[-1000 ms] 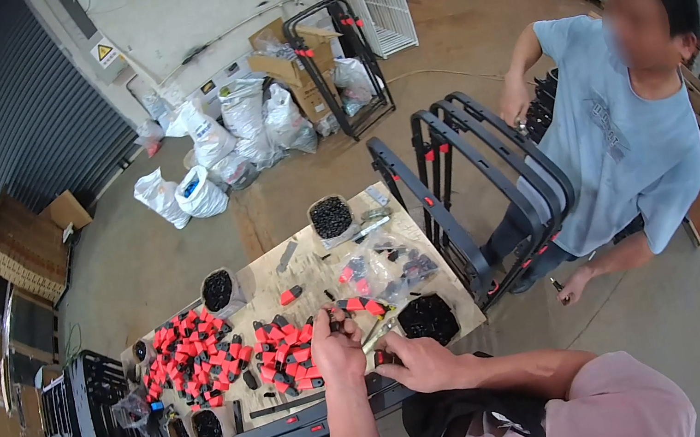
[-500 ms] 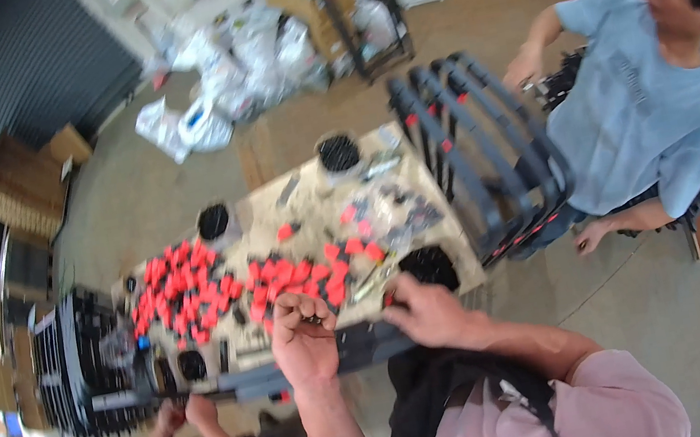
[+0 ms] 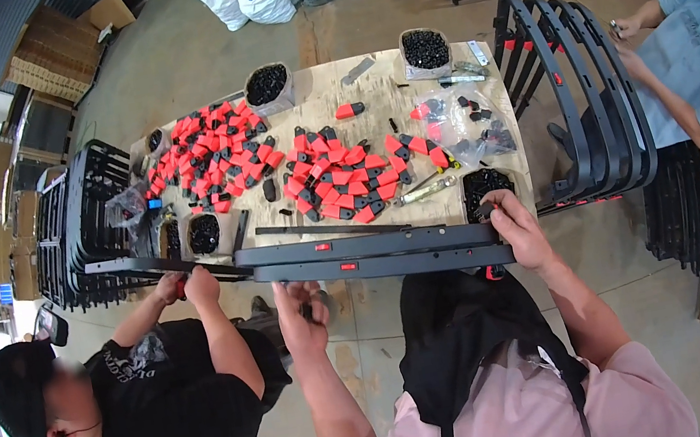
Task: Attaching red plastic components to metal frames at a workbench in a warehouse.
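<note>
A dark grey metal frame (image 3: 374,249) lies along the table's near edge, with small red pieces set in its bars. At its left part my left hand (image 3: 300,316) is closed, fingers curled round small dark parts that the palm partly hides. My right hand (image 3: 521,230) is at the frame's right end, thumb and fingers pinching a small black part (image 3: 487,209). Just below that end shows a red-and-black piece (image 3: 495,271). Beyond the frame, many red-and-black plastic caps (image 3: 337,174) lie heaped on the wooden table (image 3: 316,79).
Boxes of small black parts (image 3: 484,183) stand round the table. More grey frames (image 3: 576,94) stand at the right, near a co-worker in blue (image 3: 687,61). Another co-worker in black (image 3: 164,382) handles a frame at my left. White sacks (image 3: 267,1) sit beyond.
My left hand has dropped from in front of the red caps to the frame's near side. My right hand has moved to the frame's right end. The whole view has shifted.
</note>
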